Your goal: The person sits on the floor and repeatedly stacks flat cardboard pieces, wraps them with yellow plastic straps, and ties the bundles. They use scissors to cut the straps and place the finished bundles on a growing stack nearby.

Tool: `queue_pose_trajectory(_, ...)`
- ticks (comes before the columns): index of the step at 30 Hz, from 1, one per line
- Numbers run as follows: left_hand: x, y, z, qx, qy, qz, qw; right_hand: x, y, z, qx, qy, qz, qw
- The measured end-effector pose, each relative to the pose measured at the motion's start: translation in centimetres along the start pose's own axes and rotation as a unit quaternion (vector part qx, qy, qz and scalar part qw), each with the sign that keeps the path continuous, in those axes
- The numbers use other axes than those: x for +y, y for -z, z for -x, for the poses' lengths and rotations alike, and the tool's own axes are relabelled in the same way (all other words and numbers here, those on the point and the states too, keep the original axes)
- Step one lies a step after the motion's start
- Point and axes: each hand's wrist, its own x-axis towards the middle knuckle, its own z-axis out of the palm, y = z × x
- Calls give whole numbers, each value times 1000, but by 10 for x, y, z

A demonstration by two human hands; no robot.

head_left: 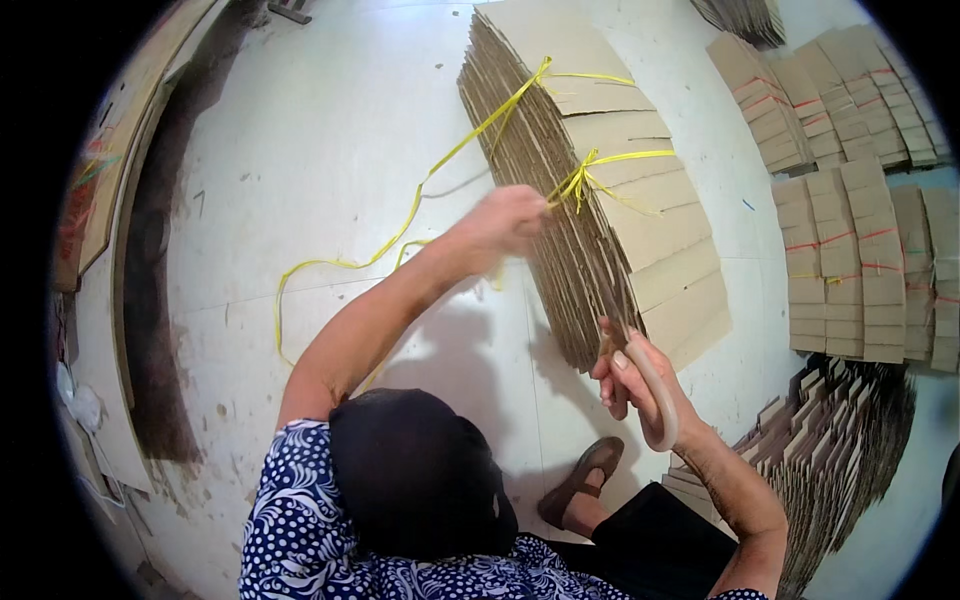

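Observation:
A stack of brown cardboard pieces lies on the floor in front of me, its layered edges facing left. Yellow plastic twine crosses it in two places, each knotted near the upper edge. My left hand, a little blurred, is closed at the nearer knot, gripping the twine there. A long loose length of twine curls from the far knot to the left. In my right hand is a pair of scissors with pale looped handles, blades pointing toward the stack's near end.
Tied cardboard bundles stand in rows on the right, some with red twine. More cardboard stands on edge at the lower right. A wooden board-like structure runs along the left. My shoe is on the pale floor.

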Motion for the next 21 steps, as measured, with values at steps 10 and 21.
queue_pose_trajectory(10, 40, 14, 12, 52, 1, -120, 991, -18, -19, -105, 7, 3, -204, 979)
queue_pose_trajectory(21, 35, 18, 21, 17, 29, -42, 999, 14, -6, -156, 32, 175, -87, 980)
